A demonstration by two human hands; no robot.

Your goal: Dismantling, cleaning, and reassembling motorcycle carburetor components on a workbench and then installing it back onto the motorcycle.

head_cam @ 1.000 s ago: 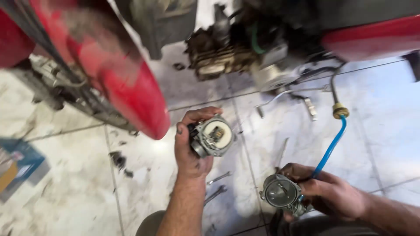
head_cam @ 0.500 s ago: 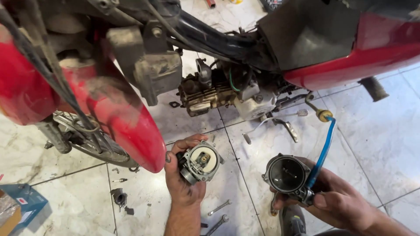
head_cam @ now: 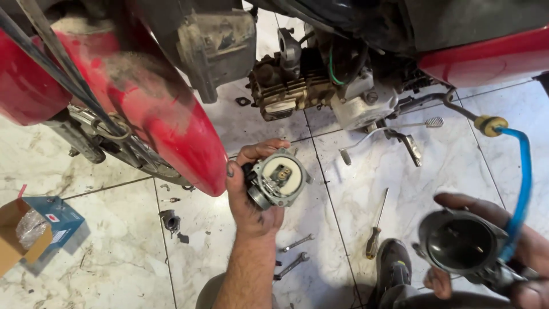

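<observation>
A carburettor body (head_cam: pixel 277 178) is gripped in the left hand (head_cam: pixel 251 191), fingers closed around its left side, open face with pale inner surface turned up toward the camera. It is held above the tiled floor (head_cam: pixel 354 189), just right of the red front mudguard (head_cam: pixel 171 123) of a motorcycle and below the engine (head_cam: pixel 303 86).

A dark, round bowl-shaped cover (head_cam: pixel 460 243) is held in the right hand (head_cam: pixel 503 252), thumb over the top rim, fingers under the lower edge; hollow side faces the camera. A blue hose (head_cam: pixel 523 177) with a yellow fitting (head_cam: pixel 490 125) at its upper end is seen running down past this hand; whether it is also gripped cannot be told.

On the floor between the two hands: a screwdriver (head_cam: pixel 376 229), lying roughly upright in the frame. Two spanners (head_cam: pixel 293 254) are noted just right of the left forearm. A small dark part (head_cam: pixel 171 220) lies on the tiles under the mudguard. A blue box (head_cam: pixel 54 220) and an open cardboard box (head_cam: pixel 20 232) sit near the left edge of the floor. A dark shoe (head_cam: pixel 393 269) is seen at the bottom, left of the right hand. A kick lever and foot pedal (head_cam: pixel 400 134) project from the engine's right side.
</observation>
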